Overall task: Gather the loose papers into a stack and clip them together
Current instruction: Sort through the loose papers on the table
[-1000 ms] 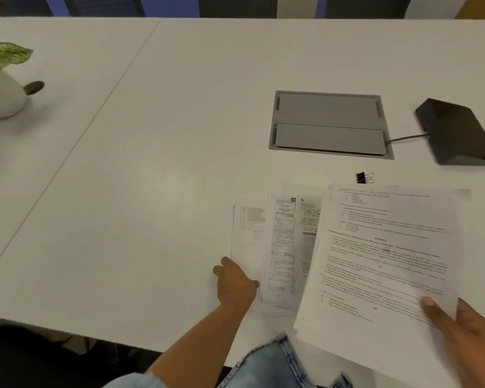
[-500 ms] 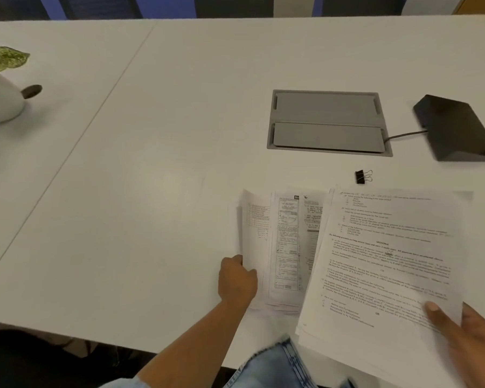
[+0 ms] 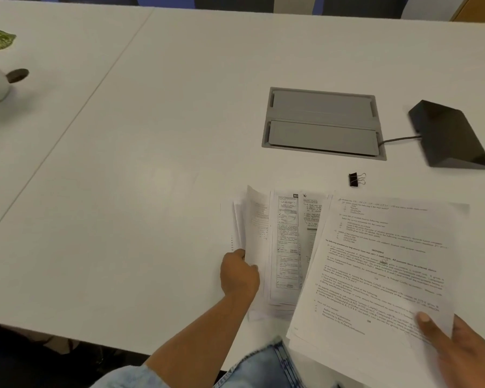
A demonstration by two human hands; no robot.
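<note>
Working from the left of the frame: my left hand sits low centre, its grip pinched on the left edge of the loose papers that lie fanned on the desk. That edge is curled up off the surface. Their long axis runs from the bottom of the frame toward the top, so the sheets lie just right of that grip, and the left hand is plainly the nearer one. Right of them, overlapping their right side, is the held stack, tilted clockwise, with my right hand clamped on its lower right corner, thumb on top. The binder clip lies just above the papers, near the stack's upper left corner, touched by neither hand. I judge the next move is to sweep the loose sheets rightward under or onto the stack.

Against a second ago: the left edge was flat with my fingers only resting on it; now it is lifted and gripped.
</note>
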